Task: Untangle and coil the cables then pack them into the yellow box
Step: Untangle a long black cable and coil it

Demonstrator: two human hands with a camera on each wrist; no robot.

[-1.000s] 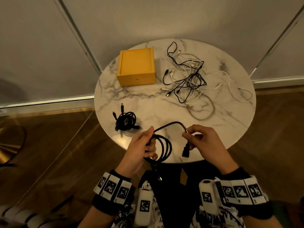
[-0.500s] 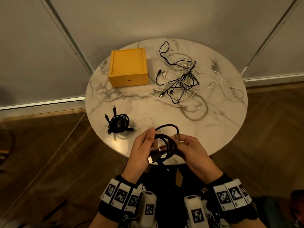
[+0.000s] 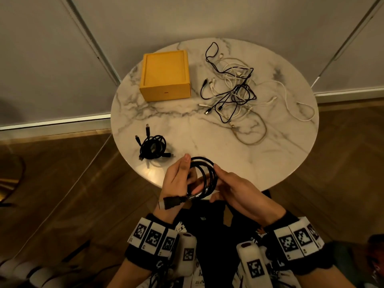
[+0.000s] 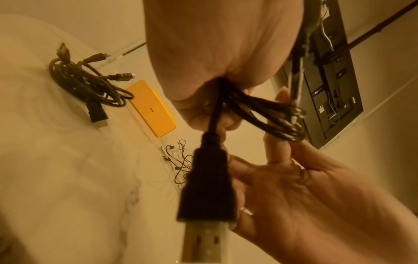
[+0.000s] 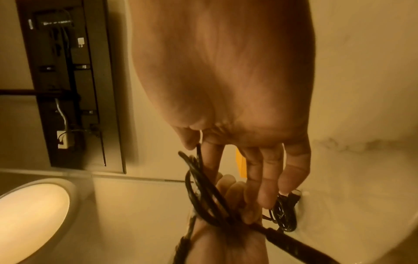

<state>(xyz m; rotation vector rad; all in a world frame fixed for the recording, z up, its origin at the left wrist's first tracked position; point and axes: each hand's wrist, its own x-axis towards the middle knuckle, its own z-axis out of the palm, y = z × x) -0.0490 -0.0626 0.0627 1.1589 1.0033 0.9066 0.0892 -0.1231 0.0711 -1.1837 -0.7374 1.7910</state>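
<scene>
A black USB cable is wound into a small coil over the near edge of the round marble table. My left hand grips the coil's left side, and the cable's USB plug sticks out past the wrist. My right hand holds the coil's right side between thumb and fingers. The closed yellow box stands at the table's far left. A tangle of black and white cables lies to its right.
A coiled bundle of black cables lies on the table's left side near my left hand. A tan cable loop sits nearer than the tangle. Wooden floor surrounds the table, with a wall behind it.
The cable's loose end has been wound into the coil, which is now tighter. My right hand moved in against the coil, and the plug now points left past my left wrist.
</scene>
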